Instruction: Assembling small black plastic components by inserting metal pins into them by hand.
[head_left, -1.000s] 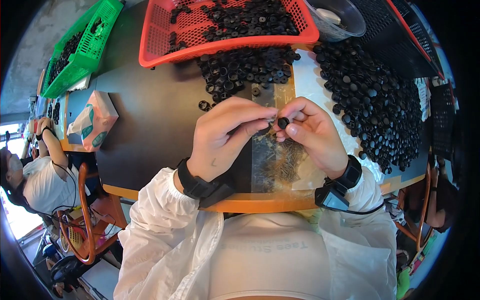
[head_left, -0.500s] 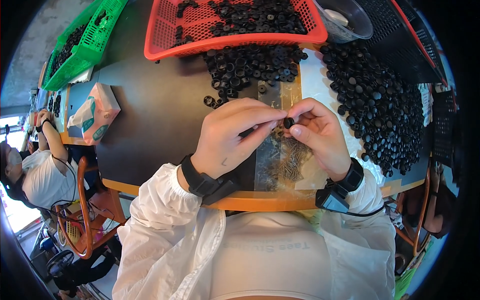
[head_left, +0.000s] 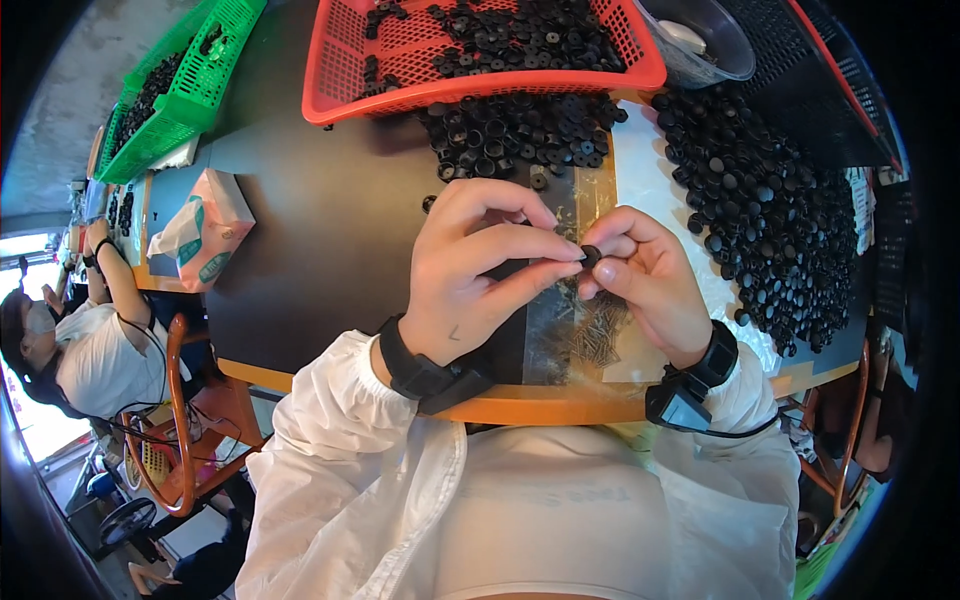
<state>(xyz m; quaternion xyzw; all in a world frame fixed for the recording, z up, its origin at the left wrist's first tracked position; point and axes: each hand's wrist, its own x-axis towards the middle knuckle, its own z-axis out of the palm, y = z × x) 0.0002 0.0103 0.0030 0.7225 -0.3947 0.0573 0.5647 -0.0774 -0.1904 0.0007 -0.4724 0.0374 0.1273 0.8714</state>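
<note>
Between the fingertips of my right hand (head_left: 645, 285) is a small round black plastic piece (head_left: 591, 256), gripped by thumb and fingers. My left hand (head_left: 490, 270) meets it from the other side, thumb and index finger pinched at its edge. Whatever lies between those left fingertips is too small to make out. Below the hands, on the clear-taped strip of the table, lies a heap of thin metal screws (head_left: 597, 338). Beyond the hands is a pile of black rings and discs (head_left: 490, 140). On the right spreads a large pile of round black caps (head_left: 765, 230).
A red basket (head_left: 490, 88) of black parts stands at the far side, beside a grey tub (head_left: 735, 65) and a black crate (head_left: 800, 80). To the left are a tissue pack (head_left: 225, 235) and a green basket (head_left: 195, 95). Another person (head_left: 110, 365) sits at far left.
The view has shifted slightly, moving the scene rightward. My left index finger has come down onto the black piece, with the other left fingers lifted away. My right hand still grips the piece.
</note>
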